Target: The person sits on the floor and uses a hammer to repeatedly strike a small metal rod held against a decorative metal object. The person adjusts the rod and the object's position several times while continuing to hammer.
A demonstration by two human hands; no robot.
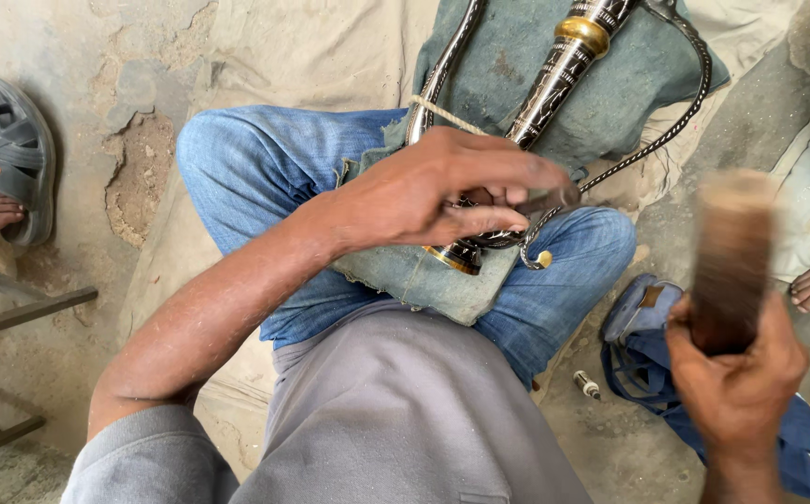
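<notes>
Engraved metal hilt (554, 79), brass-banded with a looping guard, lies across the person's lap on a grey-green cloth (629, 75). Left hand (433, 196) rests on its lower end, fingers pinched around a small tool. Right hand (736, 373), raised beside the knee, grips a blurred wooden block (732, 252) above blue fabric on the floor.
</notes>
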